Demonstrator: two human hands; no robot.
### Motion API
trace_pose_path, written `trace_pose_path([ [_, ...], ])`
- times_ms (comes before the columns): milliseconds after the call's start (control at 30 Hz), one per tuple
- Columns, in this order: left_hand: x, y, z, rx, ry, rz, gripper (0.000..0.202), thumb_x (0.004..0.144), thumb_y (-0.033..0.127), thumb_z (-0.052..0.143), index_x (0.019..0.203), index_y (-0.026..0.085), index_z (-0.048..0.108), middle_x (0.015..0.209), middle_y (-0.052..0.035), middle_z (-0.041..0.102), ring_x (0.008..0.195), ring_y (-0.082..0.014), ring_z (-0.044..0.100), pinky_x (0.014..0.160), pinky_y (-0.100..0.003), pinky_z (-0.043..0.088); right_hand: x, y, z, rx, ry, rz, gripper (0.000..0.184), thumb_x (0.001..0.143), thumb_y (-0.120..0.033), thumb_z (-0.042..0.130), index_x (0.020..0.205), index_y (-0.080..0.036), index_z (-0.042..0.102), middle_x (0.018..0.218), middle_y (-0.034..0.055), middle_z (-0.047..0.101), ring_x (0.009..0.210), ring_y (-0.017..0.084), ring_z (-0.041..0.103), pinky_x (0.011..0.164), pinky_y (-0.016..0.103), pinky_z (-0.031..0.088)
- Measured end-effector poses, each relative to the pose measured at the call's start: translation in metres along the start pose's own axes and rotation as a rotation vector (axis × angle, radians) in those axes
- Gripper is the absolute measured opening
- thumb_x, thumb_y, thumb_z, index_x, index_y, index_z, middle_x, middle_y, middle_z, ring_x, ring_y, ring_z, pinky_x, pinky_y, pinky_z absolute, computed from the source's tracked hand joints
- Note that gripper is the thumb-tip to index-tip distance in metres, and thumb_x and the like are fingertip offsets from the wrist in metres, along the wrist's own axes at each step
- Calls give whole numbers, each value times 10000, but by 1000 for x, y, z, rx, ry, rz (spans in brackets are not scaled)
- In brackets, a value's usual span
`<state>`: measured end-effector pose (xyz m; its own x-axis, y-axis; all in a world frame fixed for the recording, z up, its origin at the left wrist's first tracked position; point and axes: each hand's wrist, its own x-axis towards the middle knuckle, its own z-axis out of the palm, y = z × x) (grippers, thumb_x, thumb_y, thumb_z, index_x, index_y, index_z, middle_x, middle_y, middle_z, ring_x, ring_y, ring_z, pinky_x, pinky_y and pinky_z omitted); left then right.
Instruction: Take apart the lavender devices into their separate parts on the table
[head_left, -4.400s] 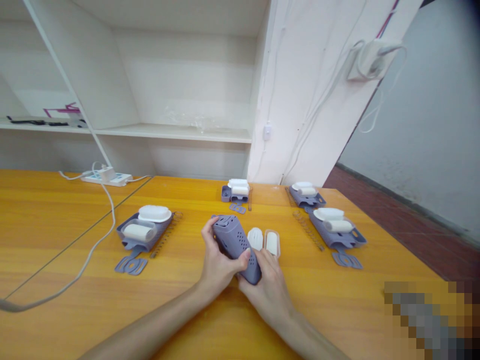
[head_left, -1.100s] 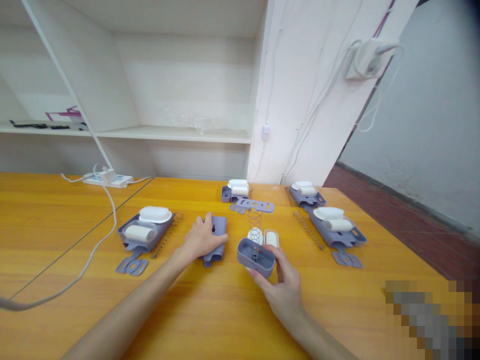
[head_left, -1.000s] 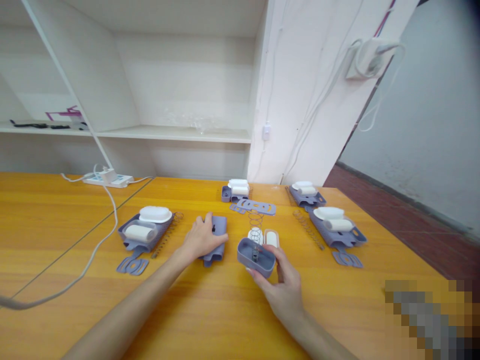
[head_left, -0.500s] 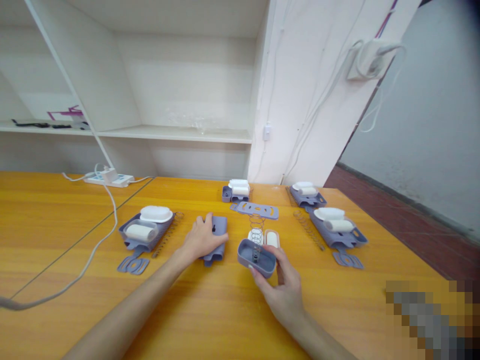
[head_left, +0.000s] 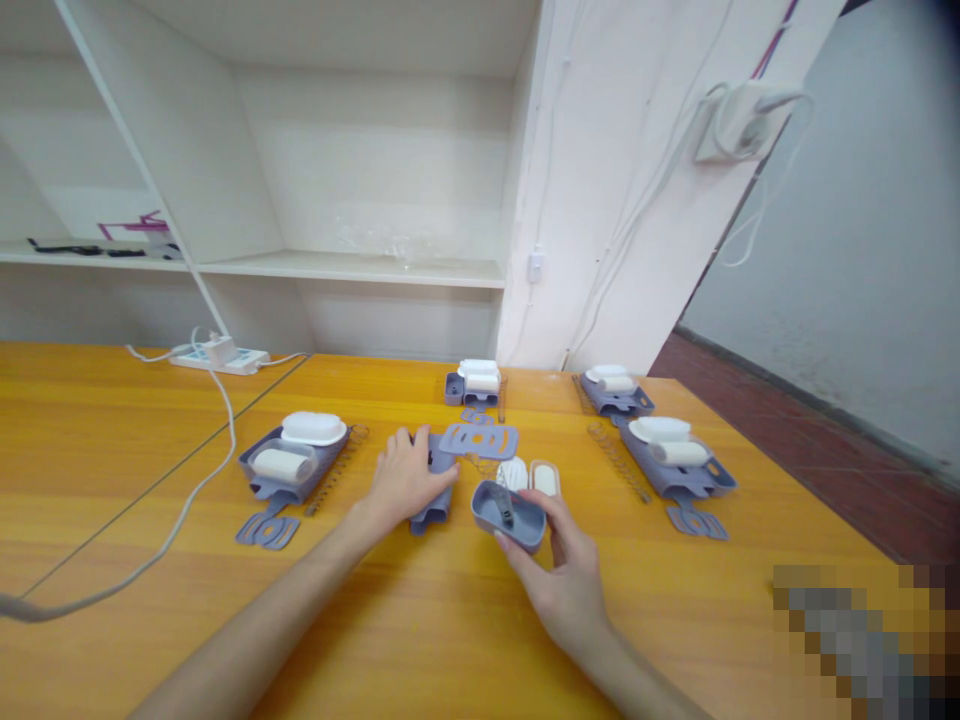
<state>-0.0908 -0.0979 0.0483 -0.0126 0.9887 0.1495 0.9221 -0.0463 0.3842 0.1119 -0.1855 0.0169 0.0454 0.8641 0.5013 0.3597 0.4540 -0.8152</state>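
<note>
My right hand (head_left: 562, 560) pinches a grey-purple oval cup (head_left: 525, 528) between thumb and fingers, raised above the table with its hollow facing up. A coil spring (head_left: 491, 470) rises from inside the cup and leans left. At the spring's far end is a flat slotted plate (head_left: 478, 440) of the same colour. My left hand (head_left: 405, 475) grips a grey-purple box-shaped housing (head_left: 431, 512) lying on the table, thumb along its right side. The hand hides part of it. Behind the cup are a ribbed white oval part (head_left: 513, 474) and a clear-rimmed white piece (head_left: 545, 479).
Similar sets of grey-purple housings with white parts lie at left (head_left: 296, 460), at back (head_left: 476, 385) and at right (head_left: 675, 455). Loose springs (head_left: 619, 460) lie beside them. A power strip (head_left: 221, 355) with a cable (head_left: 217, 450) runs along the table's left.
The slotted plate has swung left and slightly nearer, bending the spring over to the left. The cup has shifted a little left in my right hand. My left hand stays on the housing.
</note>
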Motion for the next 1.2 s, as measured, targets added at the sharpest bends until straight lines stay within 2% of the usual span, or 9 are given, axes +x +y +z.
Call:
trace_pose_path([
  [200,-13,17,-11,-197,215,437,327,860,291,398,1140,198,539,1175,-102,516,1116,-241,455,974,-378,334,0,2,2,30,-11,57,390,758,-283,658,1117,-195,534,1027,79,636,921,199,624,828,324,509],
  [367,-28,34,-29,-505,-14,635,308,858,299,437,1114,203,579,1121,-85,583,1066,-224,505,951,-363,374,-1,2,3,42,-7,66,409,761,-288,660,1136,-196,524,1064,81,634,948,199,626,839,321,517],
  [500,-34,46,-30,-669,-215,605,247,813,377,563,970,208,651,998,-60,650,977,-210,556,906,-339,407,0,2,2,14,-26,15,418,766,-277,652,1154,-195,521,1102,87,624,995,208,615,877,335,508],
  [633,-35,53,-15,-929,-294,430,225,820,383,559,891,178,620,925,-64,664,907,-189,599,856,-317,444,1,-2,2,-24,-24,-9,405,771,-262,635,1153,-198,520,1095,86,628,992,211,615,883,348,507],
  [733,-29,54,-9,-1213,-291,274,289,845,445,502,931,169,510,788,-48,660,722,-164,635,714,-304,490,-3,-7,6,-68,-45,-47,378,760,-243,636,1123,-213,536,1070,70,634,984,205,613,874,332,506],
  [800,-22,53,-14,-1314,-196,200,313,856,478,465,937,176,451,681,-11,628,577,-138,608,618,-282,487,-5,-10,10,-117,-85,-85,362,752,-234,640,1103,-219,552,1037,64,638,969,204,612,858,320,508],
  [867,-14,51,-24,-1283,-93,185,306,847,472,487,931,180,445,629,18,592,543,-118,577,593,-258,472,-7,-9,12,-157,-99,-83,349,753,-244,642,1090,-215,556,1009,66,639,942,206,614,830,317,513],
  [967,-9,46,-33,-1153,-63,208,292,829,455,521,914,177,496,594,39,546,534,-97,533,560,-220,438,-5,-1,13,-201,-71,-20,346,765,-273,638,1089,-209,536,1015,64,629,933,207,609,821,328,509],
  [1200,-7,33,-9,-946,-24,184,317,826,460,509,902,161,584,612,32,519,500,-91,487,487,-208,383,2,8,9,-516,-103,-127,360,744,-299,683,1077,-230,562,978,64,611,916,251,545,788,401,456],
])
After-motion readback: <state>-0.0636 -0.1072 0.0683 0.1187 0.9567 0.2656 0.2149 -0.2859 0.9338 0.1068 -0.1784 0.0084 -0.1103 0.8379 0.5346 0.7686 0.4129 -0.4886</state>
